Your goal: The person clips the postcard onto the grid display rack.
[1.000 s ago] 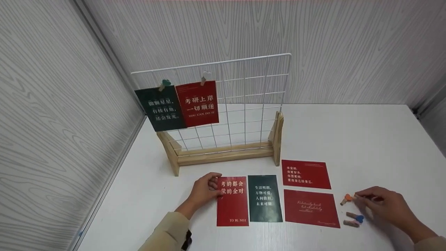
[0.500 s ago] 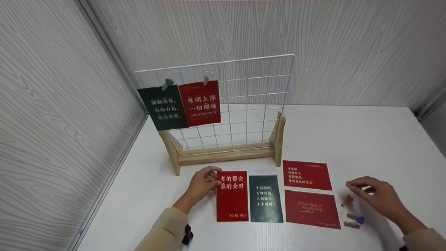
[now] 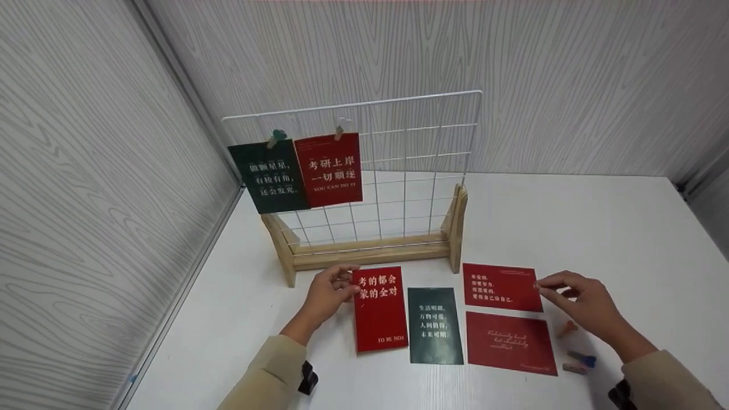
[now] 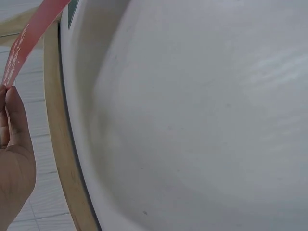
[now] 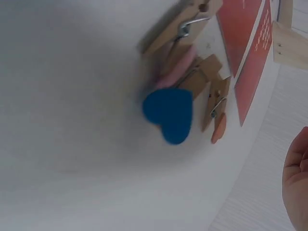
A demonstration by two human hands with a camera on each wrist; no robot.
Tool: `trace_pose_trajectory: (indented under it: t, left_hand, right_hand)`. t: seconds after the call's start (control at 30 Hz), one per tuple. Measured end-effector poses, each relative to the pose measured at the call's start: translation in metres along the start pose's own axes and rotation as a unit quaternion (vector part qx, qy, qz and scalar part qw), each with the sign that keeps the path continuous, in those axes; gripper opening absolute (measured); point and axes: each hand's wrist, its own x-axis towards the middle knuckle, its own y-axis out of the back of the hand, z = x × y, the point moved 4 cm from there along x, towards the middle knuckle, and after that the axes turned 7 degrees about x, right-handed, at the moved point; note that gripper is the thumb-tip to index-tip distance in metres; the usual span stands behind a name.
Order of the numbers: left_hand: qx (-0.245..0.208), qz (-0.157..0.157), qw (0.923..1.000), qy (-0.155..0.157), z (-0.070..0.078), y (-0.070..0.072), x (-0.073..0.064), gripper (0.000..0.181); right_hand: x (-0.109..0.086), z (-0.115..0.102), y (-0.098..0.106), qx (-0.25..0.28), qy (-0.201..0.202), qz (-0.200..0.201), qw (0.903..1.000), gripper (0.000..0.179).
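My left hand [image 3: 326,296] pinches the left edge of a red card [image 3: 380,319] with white writing, raised in front of the rack. The left wrist view shows the same red card [image 4: 29,41] side-on, between thumb and fingers of the left hand [image 4: 17,144]. With thumb and fingertips together, my right hand [image 3: 586,299] pinches a small pale thing, mostly hidden, over the right edge of another red card [image 3: 501,287]. Below that hand lie wooden clothespins with an orange heart [image 3: 568,328], a blue heart [image 5: 171,113] and a pink top [image 5: 178,67].
A white wire grid rack [image 3: 421,171] on a wooden stand [image 3: 370,254] stands at the back. A green card [image 3: 270,179] and a red card [image 3: 330,171] hang clipped on its left half. A green card [image 3: 435,336] and a red card [image 3: 510,343] lie on the white table [image 3: 598,228].
My left hand has lifted the red card up toward the rack. The right hand has moved left and away from the clothespins, with its fingertips pinched, to the upper red card.
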Motion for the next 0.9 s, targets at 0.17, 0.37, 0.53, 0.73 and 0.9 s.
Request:
trace_pose_trajectory:
  t: [0.17,0.37,0.53,0.73,0.9]
  left_hand:
    - [0.003,0.010,0.9999,-0.002,0.007,0.000,0.001,0.040]
    - [-0.008,0.014,0.9999,-0.002,0.019,0.001,0.005,0.041]
    - [-0.007,0.020,0.9998,0.000,0.027,0.003,0.009,0.042]
    - [-0.013,0.024,0.9996,-0.007,0.039,0.006,0.013,0.042]
    - [-0.018,0.031,0.9992,-0.015,0.059,0.010,0.013,0.041]
  right_hand:
    - [0.013,-0.011,-0.014,0.020,0.012,-0.013,0.9996,0.018]
    - [0.031,-0.027,-0.030,0.046,0.020,-0.021,0.9985,0.016]
    - [0.045,-0.040,-0.042,0.059,0.028,-0.028,0.9974,0.015]
    - [0.059,-0.061,-0.054,0.081,0.024,-0.052,0.9951,0.016]
    - [0.069,-0.086,-0.059,0.100,0.028,-0.068,0.9922,0.018]
